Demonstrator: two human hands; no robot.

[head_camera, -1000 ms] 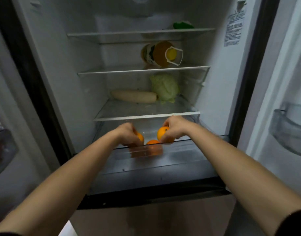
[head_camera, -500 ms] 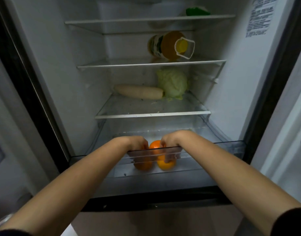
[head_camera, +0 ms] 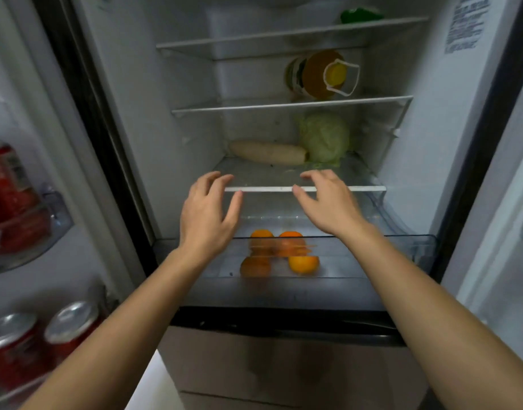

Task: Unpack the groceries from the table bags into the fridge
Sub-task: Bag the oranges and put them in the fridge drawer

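In the clear plastic fridge drawer [head_camera: 372, 255], several round orange fruits [head_camera: 303, 264] lie, probably so they cannot roll away. Above them the left hand [head_camera: 208, 214] and right hand [head_camera: 328, 202] hover, fingers spread and relaxed, holding nothing. On the glass shelf [head_camera: 357, 189] rest a long white radish [head_camera: 267, 152] and a pale green cabbage [head_camera: 325, 137]; the room is dim.

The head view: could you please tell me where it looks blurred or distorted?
Head view: dim, cool light; the right hand is smeared by motion, the left hand sharper; the oranges look ghosted behind the drawer front; the wide lens bows the fridge walls.
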